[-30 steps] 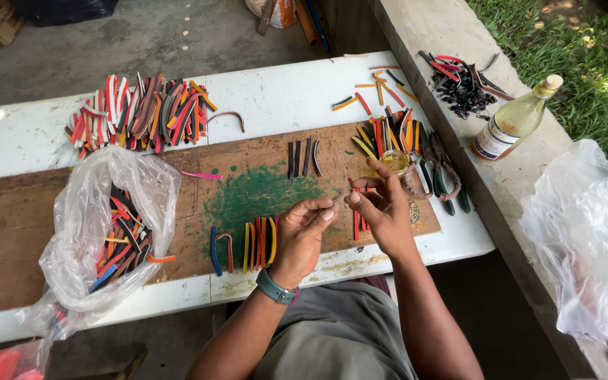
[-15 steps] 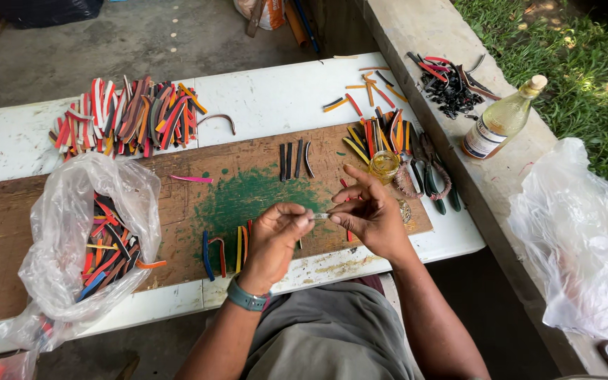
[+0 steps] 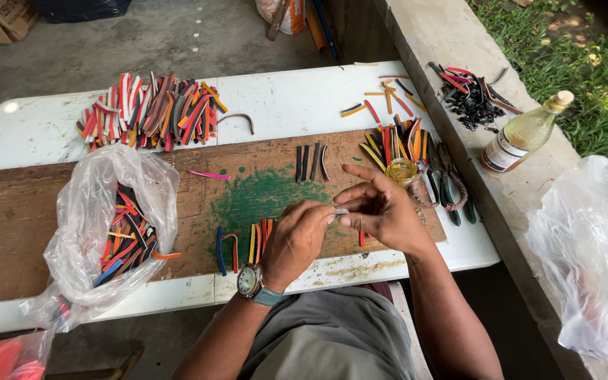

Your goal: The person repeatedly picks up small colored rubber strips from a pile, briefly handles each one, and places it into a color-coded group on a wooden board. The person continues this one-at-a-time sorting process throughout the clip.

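My left hand (image 3: 297,239) and my right hand (image 3: 378,207) meet over the wooden board (image 3: 8,232), fingertips pinched together on a small pale piece (image 3: 341,210) held between them. What the piece is, I cannot tell. A few coloured rubber strips (image 3: 248,243) lie on the board just under my left hand, by a green paint stain (image 3: 262,197). Three dark strips (image 3: 309,162) lie beyond my hands. A watch sits on my left wrist.
A clear bag of coloured strips (image 3: 117,232) lies at left. A big pile of strips (image 3: 153,112) sits on the white table (image 3: 283,98). More strips, a small jar (image 3: 401,171) and pliers (image 3: 448,186) lie right. A bottle (image 3: 522,134) stands on the concrete ledge.
Both hands have come closer together at the board's near edge and now pinch the small piece between them; the view has shifted slightly.
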